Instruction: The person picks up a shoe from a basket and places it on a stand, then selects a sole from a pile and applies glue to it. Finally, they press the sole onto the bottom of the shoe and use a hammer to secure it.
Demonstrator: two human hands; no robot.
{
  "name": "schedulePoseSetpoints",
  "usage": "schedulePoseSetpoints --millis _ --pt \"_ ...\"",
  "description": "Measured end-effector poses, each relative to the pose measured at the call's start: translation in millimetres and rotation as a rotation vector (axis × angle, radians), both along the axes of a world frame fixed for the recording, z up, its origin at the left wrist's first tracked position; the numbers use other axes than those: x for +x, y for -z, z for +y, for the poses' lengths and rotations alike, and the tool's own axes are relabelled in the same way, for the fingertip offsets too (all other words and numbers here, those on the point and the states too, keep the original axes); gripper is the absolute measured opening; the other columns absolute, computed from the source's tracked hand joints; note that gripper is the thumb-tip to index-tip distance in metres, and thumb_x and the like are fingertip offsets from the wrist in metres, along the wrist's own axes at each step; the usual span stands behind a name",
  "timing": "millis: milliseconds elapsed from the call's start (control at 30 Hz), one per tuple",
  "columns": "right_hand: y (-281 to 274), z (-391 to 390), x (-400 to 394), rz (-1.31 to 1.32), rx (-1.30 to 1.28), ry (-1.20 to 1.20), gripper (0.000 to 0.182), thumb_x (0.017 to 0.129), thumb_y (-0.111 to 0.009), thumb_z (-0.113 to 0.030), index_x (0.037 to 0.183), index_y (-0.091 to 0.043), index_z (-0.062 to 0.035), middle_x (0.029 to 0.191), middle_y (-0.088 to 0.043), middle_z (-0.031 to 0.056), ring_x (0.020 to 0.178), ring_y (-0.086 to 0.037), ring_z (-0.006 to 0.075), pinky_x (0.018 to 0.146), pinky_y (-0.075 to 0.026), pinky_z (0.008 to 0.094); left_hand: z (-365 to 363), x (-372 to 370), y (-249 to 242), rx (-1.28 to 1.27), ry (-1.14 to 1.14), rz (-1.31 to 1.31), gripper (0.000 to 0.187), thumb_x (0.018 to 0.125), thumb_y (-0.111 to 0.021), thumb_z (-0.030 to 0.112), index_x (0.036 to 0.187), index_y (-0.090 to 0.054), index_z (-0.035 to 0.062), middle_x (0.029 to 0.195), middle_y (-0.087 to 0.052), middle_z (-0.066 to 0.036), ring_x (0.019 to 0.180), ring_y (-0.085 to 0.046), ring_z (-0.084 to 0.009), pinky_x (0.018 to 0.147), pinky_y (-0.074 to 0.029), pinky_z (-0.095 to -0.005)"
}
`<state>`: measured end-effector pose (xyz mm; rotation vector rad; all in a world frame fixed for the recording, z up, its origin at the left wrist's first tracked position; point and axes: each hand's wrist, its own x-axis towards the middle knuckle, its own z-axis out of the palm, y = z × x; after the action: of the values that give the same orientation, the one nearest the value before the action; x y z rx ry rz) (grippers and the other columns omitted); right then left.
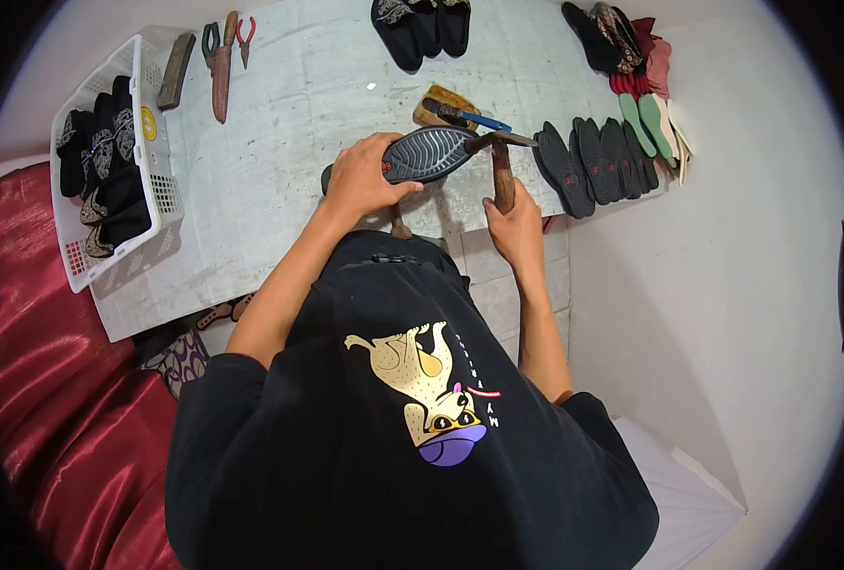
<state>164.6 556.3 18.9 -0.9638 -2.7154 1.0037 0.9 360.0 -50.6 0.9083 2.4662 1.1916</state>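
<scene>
My left hand [365,176] is wrapped round a shoe turned sole up, its black ribbed sole [431,155] facing me. In my right hand [517,223] is a hammer [503,176], gripped by its wooden handle. The metal hammer head overlaps the toe end of the sole in this view. Just beyond the shoe, a brush with a blue handle [483,120] lies across a yellowish-brown container [445,98]. A wooden stub [400,228] shows below the shoe, near my lap.
Black soles [564,171] lie in a row at the right, beside green ones [654,123]. Black shoes [422,33] sit at the back. A white basket [161,195] of black patterned shoes stands left, near red-handled pliers [245,43], a sheathed knife [220,81] and a dark block [177,71].
</scene>
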Motion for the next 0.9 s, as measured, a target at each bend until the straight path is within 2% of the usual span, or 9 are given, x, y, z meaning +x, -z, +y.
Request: schedulePoseSetpoints --millis 67,100,167,367,500,633,800,900 --pt "0.6 -1.5 4.6 0.079 -0.058 0.029 0.022 0.087 -0.075 -0.011 0.097 -0.059 0.0022 0.078 -0.066 0.0240 0.073 -0.066 0.0408 0.069 -0.051 0.0449 -2.0 1.2 0.3 0.021 -0.013 0.046 0.081 0.064 -0.093 0.044 0.129 -0.068 0.0034 0.125 -0.072 -0.015 0.115 -0.068 -0.0337 0.101 -0.050 -0.0460" --pt "3.2 -1.6 4.8 0.083 -0.056 0.020 0.022 0.087 -0.075 -0.011 0.097 -0.059 0.0022 0.078 -0.066 0.0240 0.073 -0.066 0.0408 0.069 -0.051 0.0449 -2.0 0.8 -4.1 0.005 -0.008 -0.015 0.082 0.064 -0.093 0.044 0.130 -0.068 0.0025 0.127 -0.072 -0.015 0.116 -0.068 -0.0340 0.103 -0.050 -0.0462" --pt "8.5 -1.7 7.0 0.120 -0.063 0.086 0.025 0.088 -0.078 -0.014 0.095 -0.060 0.0023 0.074 -0.063 0.0199 0.068 -0.061 0.0326 0.068 -0.050 0.0407 -2.5 0.2 -4.0 -0.009 -0.003 -0.076 0.083 0.064 -0.093 0.045 0.131 -0.068 0.0017 0.128 -0.072 -0.016 0.117 -0.068 -0.0343 0.104 -0.049 -0.0465" --pt "5.3 -5.8 5.6 0.071 -0.052 0.102 0.025 0.088 -0.078 -0.014 0.095 -0.061 0.0022 0.074 -0.062 0.0192 0.066 -0.057 0.0296 0.067 -0.049 0.0406 -1.4 4.4 1.8 0.017 -0.014 0.073 0.087 0.063 -0.093 0.046 0.133 -0.069 0.0014 0.133 -0.071 -0.016 0.120 -0.067 -0.0346 0.107 -0.048 -0.0464" --pt "4.1 -5.6 1.0 0.152 -0.032 0.080 0.025 0.088 -0.078 -0.014 0.095 -0.061 0.0021 0.073 -0.062 0.0195 0.065 -0.057 0.0294 0.066 -0.049 0.0406 0.7 4.3 -1.2 -0.008 -0.015 0.077 0.088 0.065 -0.092 0.049 0.136 -0.067 0.0026 0.136 -0.070 -0.015 0.125 -0.065 -0.0319 0.113 -0.042 -0.0456" --pt "-6.0 -3.6 -5.0 0.139 -0.033 0.077 0.025 0.088 -0.078 -0.014 0.095 -0.060 0.0020 0.073 -0.061 0.0208 0.064 -0.056 0.0326 0.066 -0.049 0.0418 3.7 3.6 -0.8 -0.042 0.003 0.079 0.090 0.067 -0.091 0.051 0.139 -0.065 0.0041 0.138 -0.068 -0.014 0.129 -0.063 -0.0300 0.117 -0.036 -0.0474" --pt "-1.5 -2.5 -5.9 0.165 -0.015 0.058 0.025 0.087 -0.078 -0.012 0.095 -0.058 0.0021 0.073 -0.061 0.0228 0.064 -0.055 0.0383 0.065 -0.049 0.0433 7.1 2.8 3.9 -0.017 -0.001 0.114 0.089 0.066 -0.090 0.052 0.137 -0.066 0.0049 0.136 -0.070 -0.014 0.126 -0.064 -0.0330 0.114 -0.040 -0.0469" --pt "-1.5 -6.7 -6.1 0.172 0.006 0.064 0.025 0.088 -0.077 -0.012 0.095 -0.057 0.0022 0.075 -0.063 0.0251 0.067 -0.062 0.0431 0.065 -0.049 0.0446 7.3 3.0 1.8 -0.020 0.009 0.090 0.088 0.067 -0.090 0.051 0.138 -0.065 0.0027 0.136 -0.069 -0.015 0.126 -0.064 -0.0323 0.114 -0.039 -0.0476"
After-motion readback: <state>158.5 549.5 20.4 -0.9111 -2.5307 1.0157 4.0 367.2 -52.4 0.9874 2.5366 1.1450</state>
